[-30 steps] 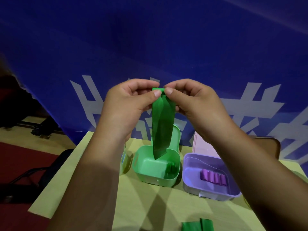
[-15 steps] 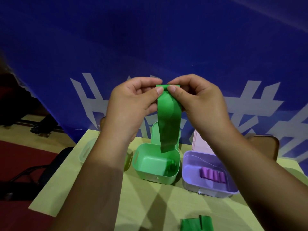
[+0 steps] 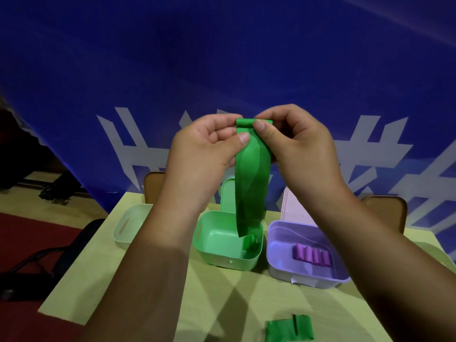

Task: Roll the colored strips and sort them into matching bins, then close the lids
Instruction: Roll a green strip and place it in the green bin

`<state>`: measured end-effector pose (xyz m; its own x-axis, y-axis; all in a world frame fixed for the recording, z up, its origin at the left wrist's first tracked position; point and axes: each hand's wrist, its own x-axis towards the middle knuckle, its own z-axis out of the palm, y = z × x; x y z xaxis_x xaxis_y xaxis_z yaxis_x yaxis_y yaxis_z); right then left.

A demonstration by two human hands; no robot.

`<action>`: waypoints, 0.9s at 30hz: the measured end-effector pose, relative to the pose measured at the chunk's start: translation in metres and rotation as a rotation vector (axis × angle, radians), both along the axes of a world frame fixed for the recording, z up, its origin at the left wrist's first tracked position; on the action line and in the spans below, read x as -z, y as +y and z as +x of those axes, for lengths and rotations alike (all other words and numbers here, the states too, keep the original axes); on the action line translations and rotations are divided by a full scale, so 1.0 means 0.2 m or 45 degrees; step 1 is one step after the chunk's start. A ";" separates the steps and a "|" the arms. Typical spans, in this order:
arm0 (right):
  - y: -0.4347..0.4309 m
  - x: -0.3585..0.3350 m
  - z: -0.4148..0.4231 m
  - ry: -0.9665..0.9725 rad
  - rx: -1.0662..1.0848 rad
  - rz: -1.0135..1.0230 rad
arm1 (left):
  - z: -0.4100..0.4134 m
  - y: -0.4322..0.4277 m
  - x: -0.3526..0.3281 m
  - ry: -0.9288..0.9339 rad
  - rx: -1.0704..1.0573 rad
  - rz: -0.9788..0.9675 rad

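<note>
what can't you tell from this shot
Head view only:
Rolls in the green bin: count unclear, the hanging green strip covers them.
Pale bin: right part hidden behind the left forearm.
Spare green strips: cut off by the bottom edge, number unclear.
Rolled top: number of turns hidden between left hand and right hand.

Green strip point(image 3: 250, 178) hanging, top rolled

Single view: a wide-angle, head-worn camera is looking forward and down from the person's own viewpoint, framing the left hand point(image 3: 204, 150) and right hand point(image 3: 299, 146) close at centre, the desk point(image 3: 246, 299) lying below and the blue backdrop point(image 3: 222, 58) rising behind.
</note>
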<state>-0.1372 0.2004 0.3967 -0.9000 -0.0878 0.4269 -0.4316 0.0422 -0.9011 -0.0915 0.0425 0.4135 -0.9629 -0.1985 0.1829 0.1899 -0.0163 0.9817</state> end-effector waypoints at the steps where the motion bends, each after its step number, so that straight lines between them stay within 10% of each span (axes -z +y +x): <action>1: 0.01 -0.01 0.00 -0.005 -0.013 0.009 | 0.00 -0.01 0.00 -0.006 0.005 -0.005; 27: -0.03 -0.02 0.00 -0.213 -0.132 0.147 | 0.02 -0.13 0.00 -0.032 -0.014 -0.066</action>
<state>-0.1373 0.1953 0.4010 -0.9409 -0.2234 0.2545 -0.2841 0.1120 -0.9522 -0.0881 0.0169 0.4142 -0.9652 -0.2001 0.1687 0.1647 0.0366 0.9857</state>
